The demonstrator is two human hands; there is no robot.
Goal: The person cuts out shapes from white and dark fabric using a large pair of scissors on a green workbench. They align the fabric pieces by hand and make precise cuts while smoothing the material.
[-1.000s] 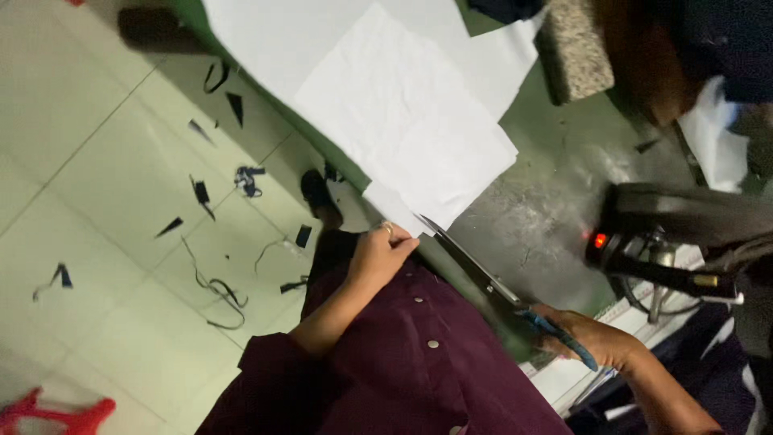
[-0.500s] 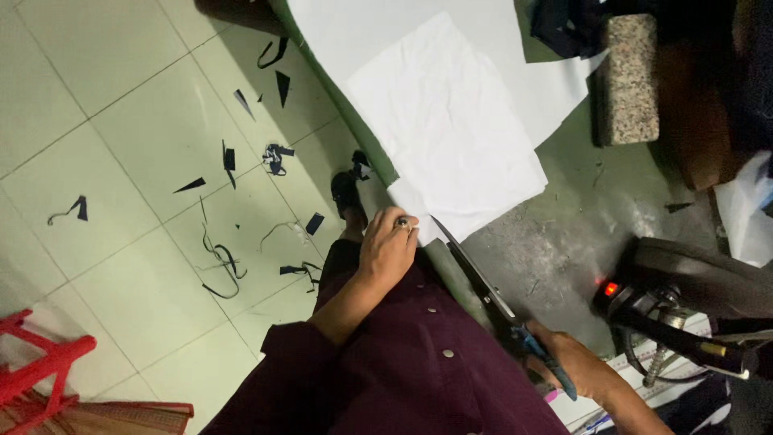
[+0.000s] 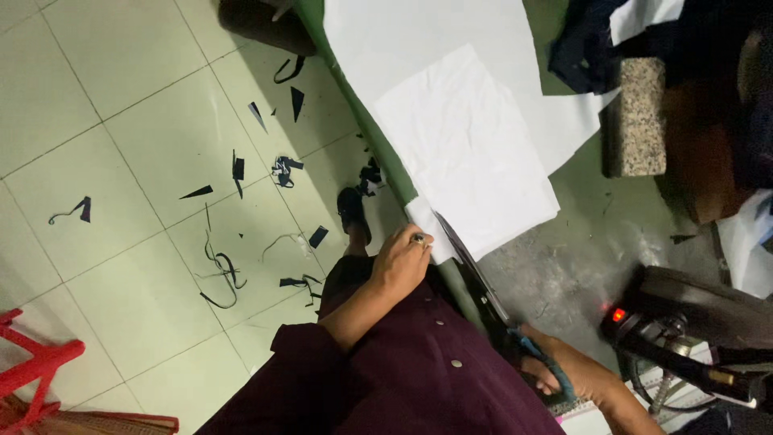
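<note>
White fabric sheet [image 3: 467,153] lies on the green surface [image 3: 580,250], its near corner pinched by the left hand [image 3: 400,262], while the right hand [image 3: 564,379] grips long scissors [image 3: 475,274] at that edge; cutting appears barely begun.

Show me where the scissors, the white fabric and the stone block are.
scissors [image 3: 471,270]: head view, on the blades.
white fabric [image 3: 467,153]: head view, middle of the top sheet.
stone block [image 3: 636,117]: head view, its speckled top face.

Left hand [image 3: 405,259] on white fabric [image 3: 465,153] corner; right hand [image 3: 564,374] gripping scissors [image 3: 483,283]; dark scraps [image 3: 283,167] on floor tiles [image 3: 121,153]
</note>
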